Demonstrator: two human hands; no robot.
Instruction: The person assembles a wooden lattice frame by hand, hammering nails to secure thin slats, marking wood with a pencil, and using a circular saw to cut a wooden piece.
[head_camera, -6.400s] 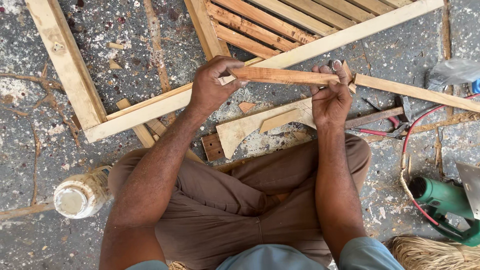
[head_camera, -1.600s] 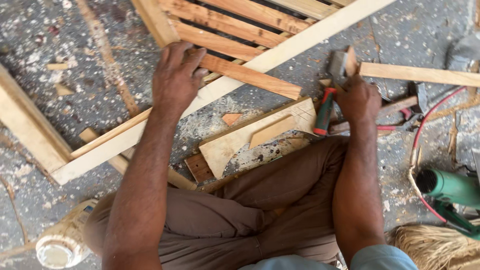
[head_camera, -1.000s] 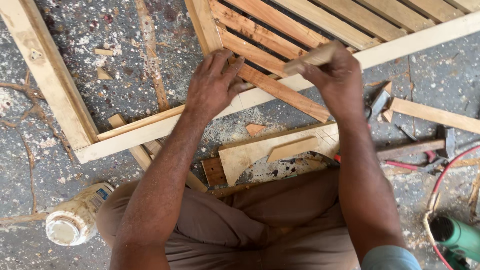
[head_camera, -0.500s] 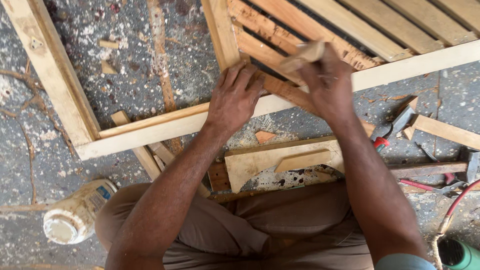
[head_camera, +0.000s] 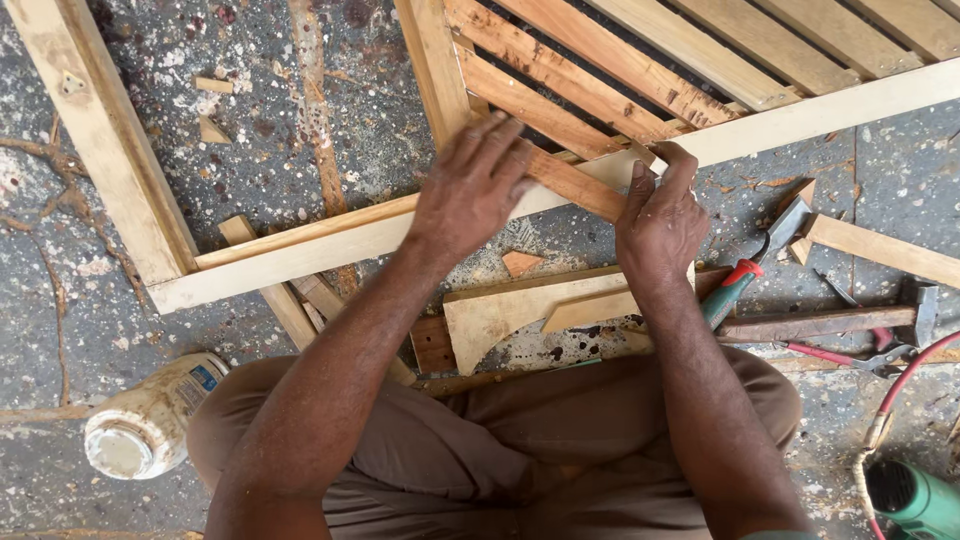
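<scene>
I sit on a paint-spattered floor before a slatted wooden frame (head_camera: 700, 50). A long pale rail (head_camera: 300, 245) runs across its near edge. A reddish-brown slat (head_camera: 570, 180) lies slanted over that rail. My left hand (head_camera: 475, 185) presses flat on the slat's upper part, fingers spread. My right hand (head_camera: 660, 220) is closed around the slat's lower end where it meets the rail, thumb and forefinger pinching at a pale bit of wood. The slat's end is hidden under that hand.
A shaped pale board (head_camera: 520, 310) lies by my knees. To the right lie a chisel with a red and green handle (head_camera: 745, 280), a hammer (head_camera: 820, 322), red-handled pliers (head_camera: 850, 355), a loose strip (head_camera: 880, 250) and a green power tool (head_camera: 915, 495). A white jar (head_camera: 150, 420) lies at left.
My right hand has come down from above the slats onto the slat's lower end at the rail. My left hand stays pressed on the slat. The view shifted slightly.
</scene>
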